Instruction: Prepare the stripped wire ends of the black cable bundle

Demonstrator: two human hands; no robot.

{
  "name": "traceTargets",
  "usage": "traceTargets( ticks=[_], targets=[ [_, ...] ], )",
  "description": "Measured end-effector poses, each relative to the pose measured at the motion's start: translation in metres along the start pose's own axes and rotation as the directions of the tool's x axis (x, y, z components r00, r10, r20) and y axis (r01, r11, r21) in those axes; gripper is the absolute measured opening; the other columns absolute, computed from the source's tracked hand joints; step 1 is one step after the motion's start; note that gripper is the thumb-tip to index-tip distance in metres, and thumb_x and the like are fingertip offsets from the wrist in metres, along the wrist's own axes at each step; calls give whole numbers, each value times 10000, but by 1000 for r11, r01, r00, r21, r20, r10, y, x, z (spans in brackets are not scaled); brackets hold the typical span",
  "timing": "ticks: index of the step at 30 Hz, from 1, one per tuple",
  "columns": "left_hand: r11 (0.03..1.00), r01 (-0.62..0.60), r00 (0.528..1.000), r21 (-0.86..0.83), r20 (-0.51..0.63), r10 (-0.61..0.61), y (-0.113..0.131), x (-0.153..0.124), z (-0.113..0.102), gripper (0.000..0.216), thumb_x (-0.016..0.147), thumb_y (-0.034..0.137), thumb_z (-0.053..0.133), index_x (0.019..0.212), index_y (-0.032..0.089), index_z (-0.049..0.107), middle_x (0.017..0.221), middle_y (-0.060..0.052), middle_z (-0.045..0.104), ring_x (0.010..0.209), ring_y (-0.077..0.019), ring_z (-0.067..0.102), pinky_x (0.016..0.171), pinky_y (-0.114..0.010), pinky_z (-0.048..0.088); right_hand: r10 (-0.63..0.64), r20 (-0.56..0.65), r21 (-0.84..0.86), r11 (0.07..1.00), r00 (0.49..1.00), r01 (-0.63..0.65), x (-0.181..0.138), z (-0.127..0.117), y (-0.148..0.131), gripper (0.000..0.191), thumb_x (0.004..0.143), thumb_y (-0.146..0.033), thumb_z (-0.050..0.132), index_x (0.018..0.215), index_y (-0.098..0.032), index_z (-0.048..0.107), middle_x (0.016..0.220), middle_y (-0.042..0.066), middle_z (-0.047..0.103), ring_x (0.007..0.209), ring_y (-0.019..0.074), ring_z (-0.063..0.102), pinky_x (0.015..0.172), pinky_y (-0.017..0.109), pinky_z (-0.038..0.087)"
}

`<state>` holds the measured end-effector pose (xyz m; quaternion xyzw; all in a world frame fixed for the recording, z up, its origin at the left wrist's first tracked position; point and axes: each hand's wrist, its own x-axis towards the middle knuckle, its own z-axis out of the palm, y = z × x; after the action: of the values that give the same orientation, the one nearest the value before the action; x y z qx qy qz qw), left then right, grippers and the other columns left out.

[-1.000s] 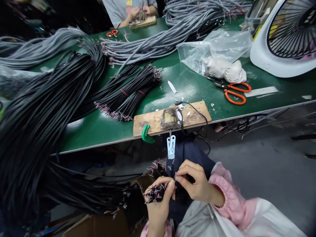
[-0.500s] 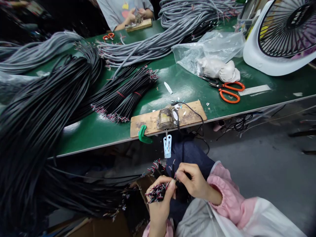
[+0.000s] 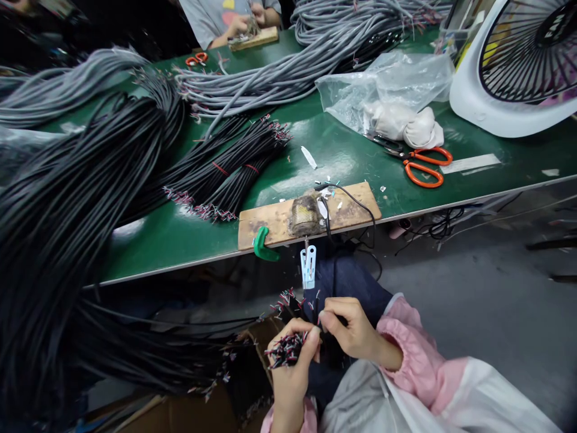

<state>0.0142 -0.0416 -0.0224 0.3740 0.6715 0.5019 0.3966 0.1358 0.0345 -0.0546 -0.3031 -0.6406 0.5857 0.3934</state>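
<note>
In my left hand (image 3: 292, 361) is a bundle of black cables (image 3: 286, 350), its stripped red and white wire ends sticking up inside the curled fingers. My right hand (image 3: 351, 329) pinches a single black cable (image 3: 317, 313) beside the left thumb, and the two hands almost touch. More cable ends (image 3: 288, 302) stand up just beyond them, near my lap. Above, at the table edge, a light-blue clip (image 3: 308, 267) hangs from a small motor (image 3: 305, 216) on a wooden board (image 3: 265, 224). A green clamp (image 3: 261, 245) grips that board.
Black cables (image 3: 81, 198) drape over the left side of the green table (image 3: 180, 255). Tied cable bundles (image 3: 225, 174), grey cables (image 3: 256, 90), orange-handled scissors (image 3: 424, 165), a plastic bag (image 3: 347, 96) and a white fan (image 3: 491, 114) lie or stand on it. A co-worker's hands (image 3: 246, 23) work opposite.
The view has shifted slightly. My hands keep nearly the same pose, with the right fingertips still at the cable beside the left thumb.
</note>
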Motion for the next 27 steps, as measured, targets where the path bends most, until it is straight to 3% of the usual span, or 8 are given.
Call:
traceTargets(
  ticks=[8, 19, 23, 27],
  targets=[
    [995, 33, 999, -97, -6, -34, 0, 0, 4, 282, 877, 319, 722, 645, 184, 635, 534, 52, 567, 475, -95, 511, 517, -204, 401, -81, -7, 24, 996, 997, 81, 3, 0, 6, 526, 1064, -488, 404, 629, -199, 458, 578, -29, 447, 527, 114, 431, 529, 256, 327],
    [999, 16, 999, -41, -42, -17, -2, 4, 6, 297, 890, 334, 702, 645, 187, 621, 508, 50, 565, 460, -111, 521, 514, -220, 404, -283, -131, -137, 954, 950, 266, 2, 4, -3, 272, 1026, -214, 433, 756, -211, 467, 674, 14, 524, 632, 163, 487, 605, 295, 391],
    [999, -2, 997, -39, -80, -1, -1, 2, 7, 302, 893, 325, 699, 639, 186, 616, 518, 50, 561, 475, -110, 519, 529, -221, 410, -261, -110, -99, 963, 959, 251, -1, 7, 1, 207, 1022, -215, 435, 834, -202, 521, 737, 30, 552, 690, 176, 517, 642, 299, 423],
    [997, 0, 991, -79, -130, -11, 1, 1, 7, 269, 888, 301, 705, 660, 185, 624, 547, 53, 566, 496, -103, 516, 545, -217, 411, -91, -203, 88, 990, 975, 110, -4, 9, 9, 161, 1031, -308, 493, 957, -193, 579, 809, 28, 584, 705, 158, 555, 635, 270, 447]
  ],
)
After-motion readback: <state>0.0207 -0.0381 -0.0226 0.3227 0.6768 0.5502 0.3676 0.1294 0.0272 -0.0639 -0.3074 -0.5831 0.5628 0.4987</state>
